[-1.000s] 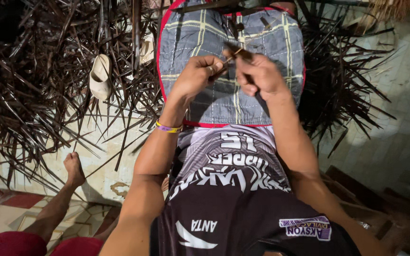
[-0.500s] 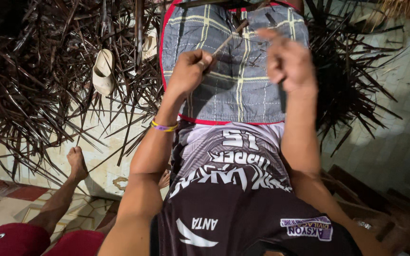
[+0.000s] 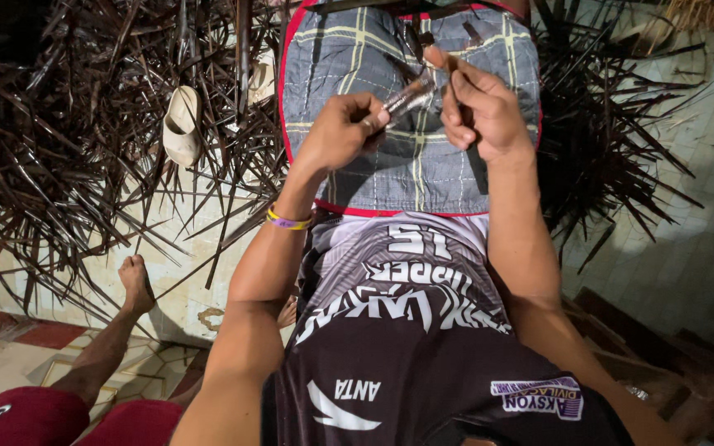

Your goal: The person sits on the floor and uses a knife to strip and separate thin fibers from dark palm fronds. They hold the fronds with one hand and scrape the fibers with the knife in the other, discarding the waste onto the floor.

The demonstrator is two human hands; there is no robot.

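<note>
Here the left hand is closed in a fist round a knife, its thumb pressed on the handle and the pale blade pointing toward one o'clock, up to the right hand. The right hand sits just beside it at three o'clock, fingers curled narrow and pinching a thin dark strip at the fingertips; the blade tip meets that strip between the two hands. Whether the strip runs on below the right palm I cannot tell, though a dark sliver shows under the wrist

Both hands work over a checked cloth, grey-blue with yellow lines and a red edge, spread across the lap at twelve o'clock of the view. A few dark slivers lie on the cloth near its top edge. A yellow and purple band circles the left wrist. Below, toward six o'clock, comes a dark printed shirt

Round the cloth, from nine o'clock over to three, dry brown fronds lie heaped on the pale tiled floor. A cream sandal lies sole-up among the fronds at ten o'clock of the hands. At seven o'clock another person's bare foot rests on the floor, with the leg running down to red shorts in the corner
</note>
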